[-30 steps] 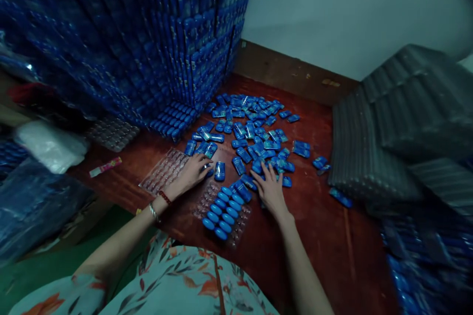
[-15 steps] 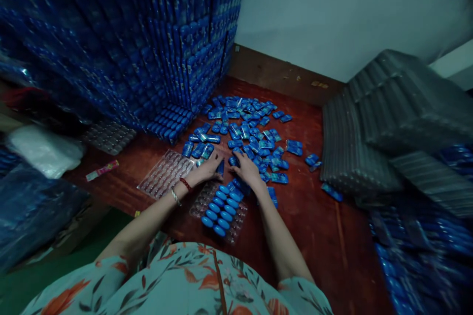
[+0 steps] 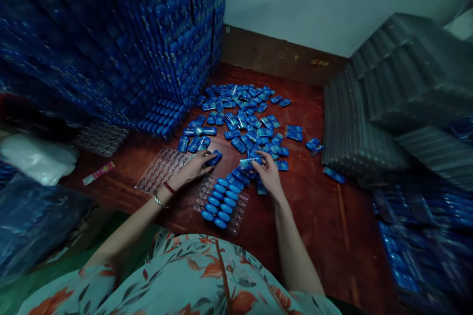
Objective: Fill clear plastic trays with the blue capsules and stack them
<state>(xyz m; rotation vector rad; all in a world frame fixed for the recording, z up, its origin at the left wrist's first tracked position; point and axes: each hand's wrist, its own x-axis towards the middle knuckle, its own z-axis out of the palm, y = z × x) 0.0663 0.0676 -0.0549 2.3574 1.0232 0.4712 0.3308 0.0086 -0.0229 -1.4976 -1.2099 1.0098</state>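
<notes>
On the red-brown floor (image 3: 314, 216) lies a clear plastic tray (image 3: 241, 212) partly filled with rows of small blue cases. My left hand (image 3: 194, 168) grips one blue case (image 3: 214, 158) just above the tray's far end. My right hand (image 3: 269, 173) holds another blue case (image 3: 248, 162) at the tray's far right corner. Beyond both hands spreads a loose pile of several blue cases (image 3: 247, 118). A second, empty clear tray (image 3: 162, 170) lies under my left wrist, to the left of the filled one.
A tall wall of stacked blue-filled trays (image 3: 121, 44) rises at the left. Stacks of empty grey trays (image 3: 391, 103) stand at the right, with more blue stock (image 3: 417, 246) in front of them. A white bag (image 3: 35, 157) and a small pink tube (image 3: 98, 173) lie at the left.
Both hands reached into the loose pile, met near its front edge, then drew back toward the tray, each now with a blue case. The camera shifted slightly.
</notes>
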